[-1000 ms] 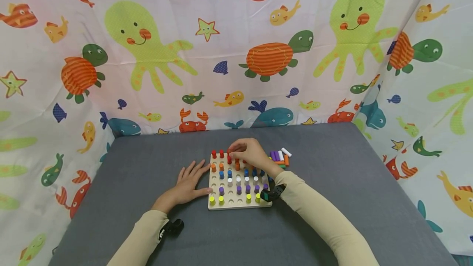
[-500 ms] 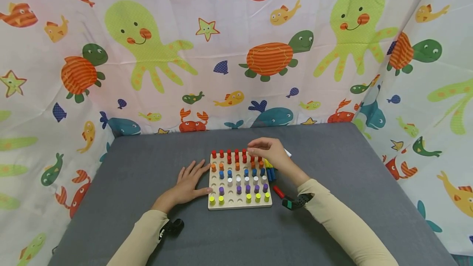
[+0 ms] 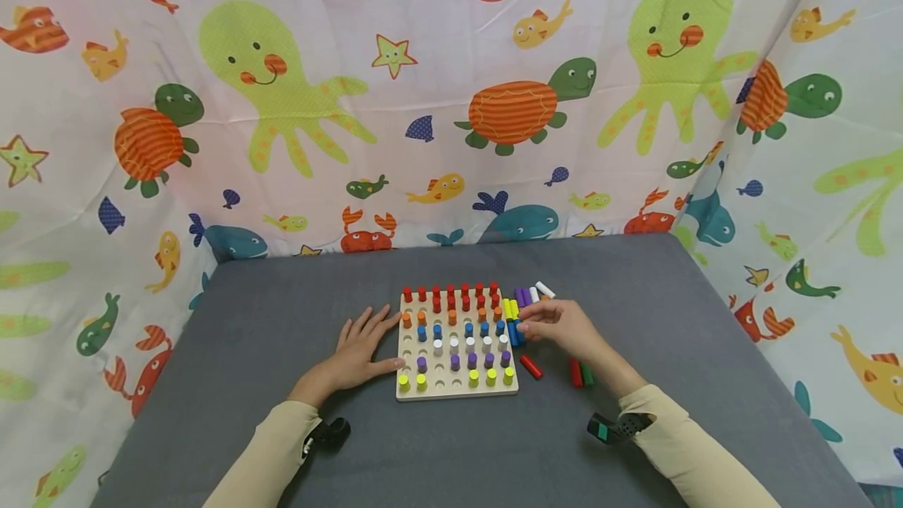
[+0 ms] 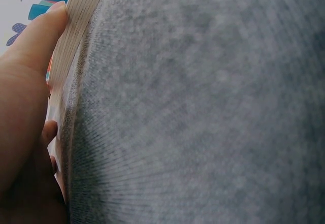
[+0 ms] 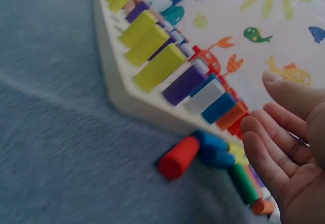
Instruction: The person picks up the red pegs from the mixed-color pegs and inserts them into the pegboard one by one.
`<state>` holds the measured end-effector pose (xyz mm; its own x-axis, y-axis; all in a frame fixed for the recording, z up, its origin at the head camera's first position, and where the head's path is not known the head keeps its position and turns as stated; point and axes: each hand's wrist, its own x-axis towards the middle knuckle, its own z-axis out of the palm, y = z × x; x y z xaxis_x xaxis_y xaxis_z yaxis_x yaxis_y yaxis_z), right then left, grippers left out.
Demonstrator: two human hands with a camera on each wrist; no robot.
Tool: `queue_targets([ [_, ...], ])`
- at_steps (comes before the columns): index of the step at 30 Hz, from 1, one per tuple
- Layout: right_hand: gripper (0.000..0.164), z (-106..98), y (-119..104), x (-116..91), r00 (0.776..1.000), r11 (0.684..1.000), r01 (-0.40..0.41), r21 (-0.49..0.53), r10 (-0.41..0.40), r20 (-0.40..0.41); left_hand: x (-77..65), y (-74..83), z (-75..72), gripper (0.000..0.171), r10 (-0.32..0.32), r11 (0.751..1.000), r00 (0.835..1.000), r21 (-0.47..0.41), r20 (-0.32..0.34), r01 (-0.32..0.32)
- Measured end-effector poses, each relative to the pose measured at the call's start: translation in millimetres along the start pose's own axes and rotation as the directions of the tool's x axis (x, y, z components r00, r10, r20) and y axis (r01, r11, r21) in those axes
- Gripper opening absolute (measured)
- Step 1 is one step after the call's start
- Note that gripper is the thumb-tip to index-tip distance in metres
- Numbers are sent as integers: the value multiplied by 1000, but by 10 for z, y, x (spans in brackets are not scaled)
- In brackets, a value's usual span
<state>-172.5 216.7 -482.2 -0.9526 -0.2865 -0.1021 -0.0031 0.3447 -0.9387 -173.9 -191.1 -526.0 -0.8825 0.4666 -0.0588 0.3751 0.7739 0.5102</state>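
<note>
A pale wooden pegboard [image 3: 458, 393] carries rows of short upright pegs in red, orange, blue, white, purple and yellow, with some holes bare. My left hand [image 3: 358, 353] lies spread on the cloth at the board's left side. Its thumb [image 4: 44, 31] touches the board's edge in the left wrist view. To the right of the board, my right hand [image 3: 564, 329] hovers near loose blue pegs [image 3: 515, 334] and yellow pegs [image 3: 510, 308]. Thumb and fingers stand apart with nothing between them in the right wrist view.
A loose red peg [image 3: 531, 367] lies off the board's right side. Another red peg [image 3: 576, 372] and a green peg [image 3: 588, 375] are partly under the right forearm. Purple pegs [image 3: 522, 297] and a white peg [image 3: 545, 289] lie farther back. A patterned curtain [image 3: 437, 100] hangs behind the table.
My right hand has moved along the back red row, then off the board to the right and nearer me. Red pegs now run to that row's right end. The left hand stays put.
</note>
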Motion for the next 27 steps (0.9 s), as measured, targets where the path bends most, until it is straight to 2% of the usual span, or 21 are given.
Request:
queue_targets([
  [7, 36, 16, 150, -131, 996, 996, 1, -93, 8, 90, 19, -51, 46, 90, 17, 1000, 1000, -3, -20, -17],
  [11, 34, 12, 195, -172, 992, 987, 34, -154, -14, 129, 29, -77, 63, 90, 8, 1000, 1000, 5, -17, -8],
  [18, 31, 14, 233, -198, 986, 957, 98, -274, -56, 156, 24, -69, 47, 92, 8, 1000, 1000, 2, -20, -8],
  [22, 29, 32, 237, -193, 983, 944, 131, -302, -84, 164, 2, -24, 13, 91, 10, 1000, 1000, -10, -15, -10],
  [27, 23, 41, 235, -189, 983, 941, 132, -313, -82, 167, 2, -5, -3, 90, 4, 1000, 1000, -12, -8, -4],
])
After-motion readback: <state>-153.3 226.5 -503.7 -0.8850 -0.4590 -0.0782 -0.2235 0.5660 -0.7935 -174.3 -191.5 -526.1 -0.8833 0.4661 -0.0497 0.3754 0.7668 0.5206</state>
